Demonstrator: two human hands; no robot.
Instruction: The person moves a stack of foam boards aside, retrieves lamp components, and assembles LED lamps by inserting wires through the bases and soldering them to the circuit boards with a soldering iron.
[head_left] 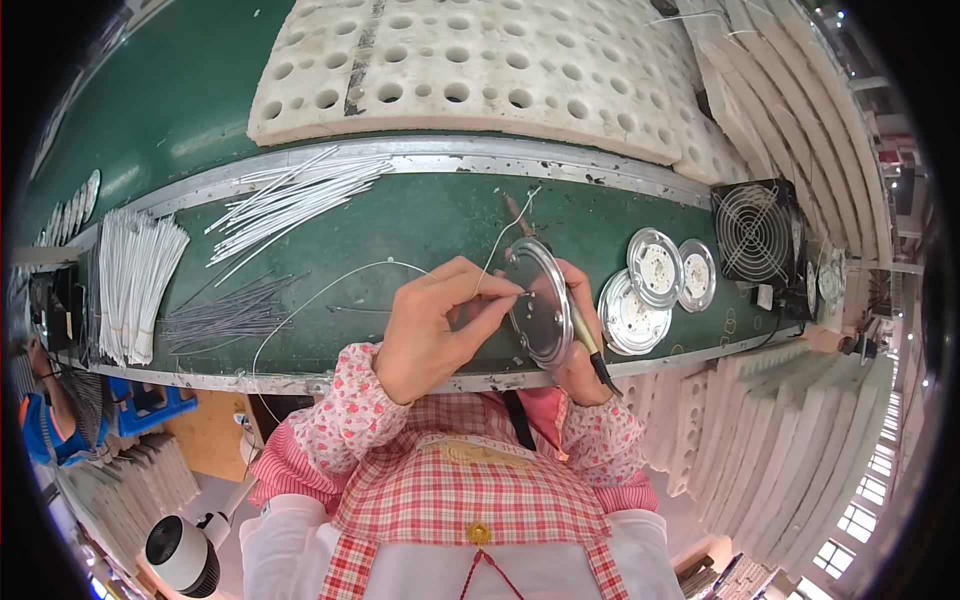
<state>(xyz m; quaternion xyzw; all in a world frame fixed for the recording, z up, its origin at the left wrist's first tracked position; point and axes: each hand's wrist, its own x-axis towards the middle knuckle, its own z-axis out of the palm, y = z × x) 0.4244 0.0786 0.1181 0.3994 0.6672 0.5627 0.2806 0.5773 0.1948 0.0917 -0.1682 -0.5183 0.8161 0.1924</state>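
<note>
Here's the round metal disc (541, 310), up off the green bench (440, 222) near its front edge, tipped almost on edge, its open face turned towards the left hand and its long outline running from upper left to lower right. The right hand (580, 345) has it gripped at the far rim, and a soldering iron (581, 328) sits in that same grasp, tip pointing up and away to the left behind the disc. The left hand (440, 325) is pinching, thumb against forefinger, on a thin pale wire (390, 263) right by the face; whether the wire's end touches, I can't tell. Further out, metal discs (655, 268) lie to the right beside a black fan (755, 235); white wires (300, 205) spread off to the left.
</note>
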